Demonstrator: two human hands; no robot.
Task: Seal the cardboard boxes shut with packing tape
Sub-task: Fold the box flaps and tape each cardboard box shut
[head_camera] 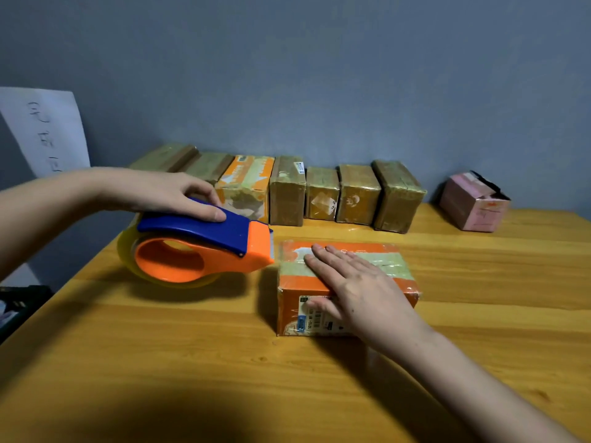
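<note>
Left hand (179,195): grips tape dispenser (198,247) — cutter at the orange box (345,282) left end.
Right hand (348,282): fingers flat, pressing box top — long axis left-right.

Wooden table (192,362): taped boxes (287,193).

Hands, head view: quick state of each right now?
Left hand: grips the blue-and-orange plastic tape dispenser from above.
Right hand: open, fingers straight, pressing flat on the taped top of the orange cardboard box.
</note>
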